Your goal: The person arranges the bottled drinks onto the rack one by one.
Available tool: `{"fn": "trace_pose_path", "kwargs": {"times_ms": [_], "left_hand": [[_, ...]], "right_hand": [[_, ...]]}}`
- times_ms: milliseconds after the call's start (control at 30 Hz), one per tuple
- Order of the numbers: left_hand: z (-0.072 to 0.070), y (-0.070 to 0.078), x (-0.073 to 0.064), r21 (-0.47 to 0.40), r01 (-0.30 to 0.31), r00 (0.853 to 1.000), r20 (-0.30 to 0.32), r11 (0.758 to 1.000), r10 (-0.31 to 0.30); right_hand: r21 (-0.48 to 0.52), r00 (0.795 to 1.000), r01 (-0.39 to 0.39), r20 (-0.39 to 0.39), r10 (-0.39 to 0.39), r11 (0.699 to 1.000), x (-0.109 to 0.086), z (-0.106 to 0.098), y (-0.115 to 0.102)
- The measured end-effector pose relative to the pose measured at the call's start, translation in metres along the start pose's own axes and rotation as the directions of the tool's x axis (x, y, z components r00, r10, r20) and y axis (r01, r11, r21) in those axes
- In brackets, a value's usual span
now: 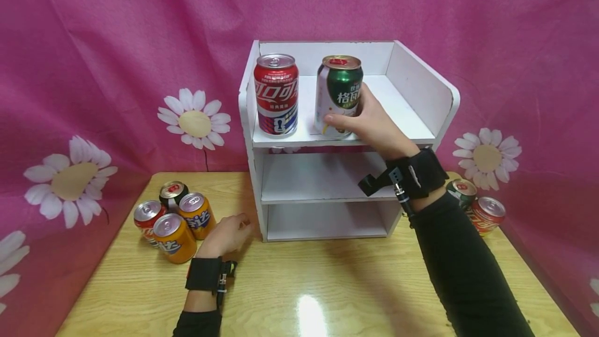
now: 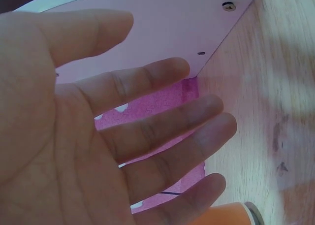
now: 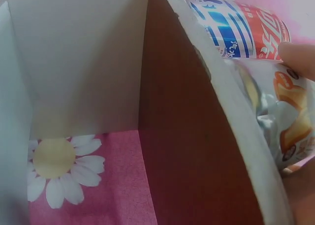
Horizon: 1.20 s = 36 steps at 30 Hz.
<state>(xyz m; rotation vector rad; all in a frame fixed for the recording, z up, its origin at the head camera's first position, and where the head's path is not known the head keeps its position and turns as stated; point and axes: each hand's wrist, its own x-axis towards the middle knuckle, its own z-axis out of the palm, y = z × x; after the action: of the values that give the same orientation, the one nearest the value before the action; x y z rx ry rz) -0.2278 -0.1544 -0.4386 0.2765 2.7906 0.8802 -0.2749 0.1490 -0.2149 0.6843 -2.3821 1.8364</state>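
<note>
On the top shelf of a white rack, my right hand (image 1: 376,121) grips a green and white can (image 1: 338,98) from its right side, thumb across the front. The can stands upright at the shelf's front edge; the right wrist view shows its white side (image 3: 280,112) against that edge. A red cola can (image 1: 277,95) stands to its left, a small gap between them in the head view. Low over the table, beside the rack's left wall, my left hand (image 1: 229,235) holds nothing. Its fingers (image 2: 157,129) are spread and relaxed in the left wrist view.
The white rack (image 1: 325,199) has two lower levels. Left of it on the wooden table (image 1: 290,280) cluster orange cans (image 1: 175,238), a red can (image 1: 148,217) and a dark can (image 1: 172,194). Right of it are a green can (image 1: 463,191) and another red can (image 1: 486,215). A pink flowered cloth (image 1: 140,25) hangs behind.
</note>
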Motion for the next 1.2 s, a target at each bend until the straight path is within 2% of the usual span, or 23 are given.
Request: {"fn": "trace_pose_path", "kwargs": {"times_ms": [233, 633, 867, 1200], "left_hand": [[0.0007, -0.0007, 0.0001, -0.009, 0.007, 1.000, -0.003, 1.000, -0.007], [-0.0005, -0.0012, -0.0007, -0.014, -0.002, 1.000, -0.007, 1.000, 0.002], [-0.0002, -0.0013, -0.0016, -0.013, -0.001, 1.000, -0.002, 1.000, 0.001], [0.0000, -0.0014, 0.0001, -0.016, 0.001, 1.000, -0.006, 1.000, -0.001]], "right_hand": [[-0.080, 1.000, -0.013, 0.004, 0.013, 0.997, 0.0015, 0.0001, 0.0010], [-0.177, 1.000, 0.024, -0.014, -0.027, 0.984, 0.0038, 0.0022, 0.0016], [-0.248, 0.998, 0.021, -0.046, -0.034, 0.968, 0.0039, 0.0050, 0.0006], [-0.297, 0.994, -0.018, -0.109, -0.015, 0.955, 0.0036, 0.0089, -0.0001]]}}
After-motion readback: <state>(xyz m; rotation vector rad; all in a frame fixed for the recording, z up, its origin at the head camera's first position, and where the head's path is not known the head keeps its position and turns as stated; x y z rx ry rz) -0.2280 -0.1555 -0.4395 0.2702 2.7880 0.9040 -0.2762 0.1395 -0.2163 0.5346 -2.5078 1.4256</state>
